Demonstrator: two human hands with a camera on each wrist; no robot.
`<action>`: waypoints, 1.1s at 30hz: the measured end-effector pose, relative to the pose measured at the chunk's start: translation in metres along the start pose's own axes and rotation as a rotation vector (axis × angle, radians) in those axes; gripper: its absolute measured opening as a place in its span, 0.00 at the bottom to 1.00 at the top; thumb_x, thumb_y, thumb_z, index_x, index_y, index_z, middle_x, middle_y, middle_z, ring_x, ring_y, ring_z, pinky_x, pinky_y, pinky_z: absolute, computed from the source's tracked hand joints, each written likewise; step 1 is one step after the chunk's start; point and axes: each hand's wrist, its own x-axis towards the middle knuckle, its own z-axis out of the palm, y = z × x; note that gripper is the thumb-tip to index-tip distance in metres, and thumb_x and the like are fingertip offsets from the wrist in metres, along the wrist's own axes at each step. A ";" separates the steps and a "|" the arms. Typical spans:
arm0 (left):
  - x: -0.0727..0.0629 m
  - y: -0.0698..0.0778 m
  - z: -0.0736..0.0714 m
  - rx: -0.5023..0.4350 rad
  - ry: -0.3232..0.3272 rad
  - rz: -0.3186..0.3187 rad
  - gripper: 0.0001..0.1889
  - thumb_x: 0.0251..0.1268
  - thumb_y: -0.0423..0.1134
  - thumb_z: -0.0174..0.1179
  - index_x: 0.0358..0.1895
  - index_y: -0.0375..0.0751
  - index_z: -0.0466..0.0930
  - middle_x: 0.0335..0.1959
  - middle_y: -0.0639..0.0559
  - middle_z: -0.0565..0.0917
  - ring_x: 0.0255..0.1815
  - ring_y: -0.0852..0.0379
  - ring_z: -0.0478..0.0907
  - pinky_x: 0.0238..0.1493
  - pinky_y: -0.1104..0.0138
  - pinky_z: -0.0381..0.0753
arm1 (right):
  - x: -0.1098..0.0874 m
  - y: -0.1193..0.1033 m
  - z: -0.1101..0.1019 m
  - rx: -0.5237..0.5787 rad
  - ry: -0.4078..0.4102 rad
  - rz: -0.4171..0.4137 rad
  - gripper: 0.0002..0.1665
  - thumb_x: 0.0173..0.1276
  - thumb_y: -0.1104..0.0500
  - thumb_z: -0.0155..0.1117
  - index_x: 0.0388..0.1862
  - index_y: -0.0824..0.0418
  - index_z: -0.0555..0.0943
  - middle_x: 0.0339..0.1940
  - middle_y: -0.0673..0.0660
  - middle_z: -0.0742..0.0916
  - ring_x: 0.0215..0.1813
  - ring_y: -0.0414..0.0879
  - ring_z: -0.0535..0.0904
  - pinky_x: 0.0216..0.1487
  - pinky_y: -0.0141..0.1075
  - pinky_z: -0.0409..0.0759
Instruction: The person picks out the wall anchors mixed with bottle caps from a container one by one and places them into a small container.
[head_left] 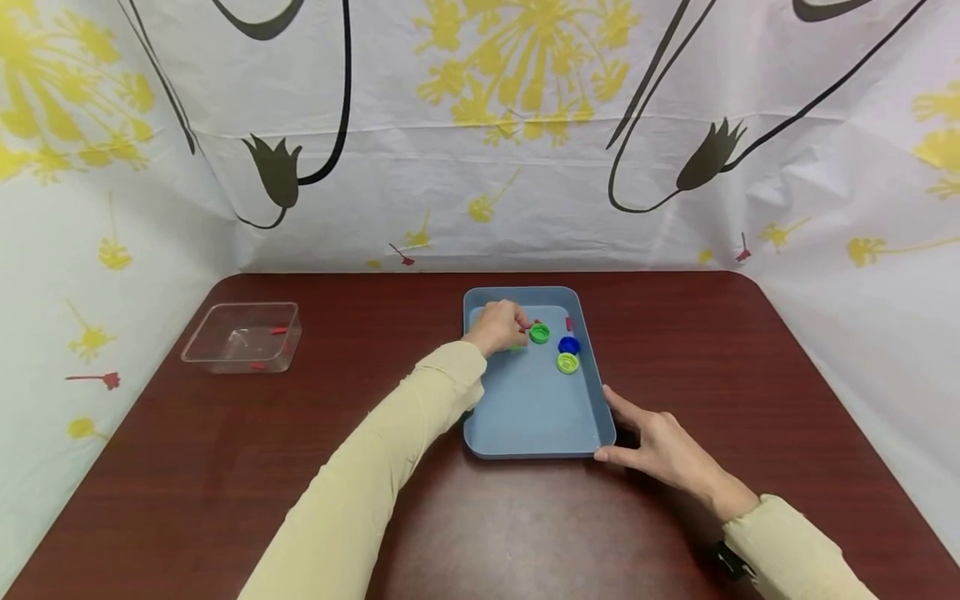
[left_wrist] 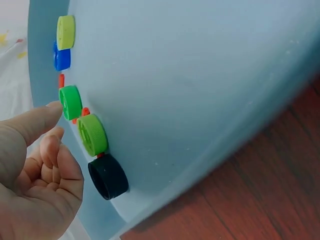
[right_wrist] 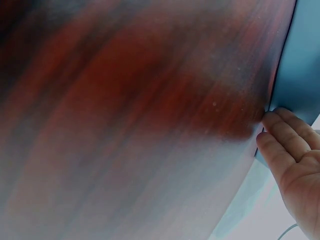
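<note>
My left hand (head_left: 497,327) reaches over the far left part of a blue tray (head_left: 540,417). In the left wrist view its thumb points at a green bottle cap (left_wrist: 71,102), apart from the curled fingers. Small red pieces (left_wrist: 85,111) lie beside this cap and a light green cap (left_wrist: 92,135). A black cap (left_wrist: 108,176) is near the tray's wall. Farther right in the tray are a blue cap (head_left: 569,344) and a yellow-green cap (head_left: 567,363). My right hand (head_left: 663,446) rests its straight fingers against the tray's near right corner.
At the left on the dark red-brown table (head_left: 337,333) stands a clear plastic box (head_left: 240,360) with a few red pieces (head_left: 280,330) in it. A patterned white sheet (head_left: 480,200) hangs behind the table and along both sides.
</note>
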 end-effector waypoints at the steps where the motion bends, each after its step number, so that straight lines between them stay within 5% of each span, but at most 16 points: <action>1: 0.000 0.000 0.001 0.006 0.000 -0.002 0.13 0.56 0.35 0.65 0.46 0.40 0.84 0.44 0.48 0.84 0.42 0.53 0.77 0.42 0.65 0.77 | 0.000 0.000 0.000 0.000 -0.001 0.000 0.53 0.53 0.43 0.71 0.71 0.65 0.60 0.59 0.66 0.78 0.58 0.54 0.78 0.47 0.38 0.80; 9: 0.002 0.004 0.005 0.031 0.004 -0.044 0.14 0.56 0.35 0.65 0.47 0.43 0.84 0.51 0.50 0.82 0.43 0.55 0.77 0.39 0.67 0.77 | 0.000 0.001 -0.001 -0.009 0.002 0.002 0.54 0.53 0.42 0.71 0.71 0.65 0.60 0.59 0.66 0.79 0.58 0.53 0.78 0.47 0.39 0.80; 17: 0.003 0.005 0.007 0.078 0.019 -0.062 0.04 0.54 0.33 0.65 0.34 0.41 0.83 0.39 0.50 0.82 0.34 0.57 0.70 0.35 0.69 0.71 | 0.000 0.000 -0.001 -0.011 -0.008 0.012 0.54 0.53 0.41 0.70 0.71 0.65 0.60 0.60 0.66 0.78 0.58 0.54 0.77 0.44 0.36 0.81; 27: 0.003 0.005 0.007 0.113 0.023 -0.065 0.08 0.55 0.33 0.64 0.23 0.42 0.75 0.23 0.53 0.70 0.29 0.57 0.66 0.29 0.70 0.64 | 0.001 -0.001 -0.002 0.003 -0.025 0.025 0.54 0.54 0.40 0.69 0.72 0.64 0.59 0.61 0.65 0.77 0.59 0.54 0.77 0.44 0.38 0.81; 33: 0.003 0.007 0.009 0.153 0.017 -0.050 0.09 0.55 0.32 0.63 0.23 0.43 0.73 0.25 0.53 0.72 0.31 0.57 0.67 0.31 0.69 0.65 | -0.001 0.000 -0.002 0.005 -0.019 0.028 0.55 0.53 0.40 0.70 0.72 0.64 0.59 0.60 0.65 0.78 0.59 0.54 0.76 0.45 0.38 0.80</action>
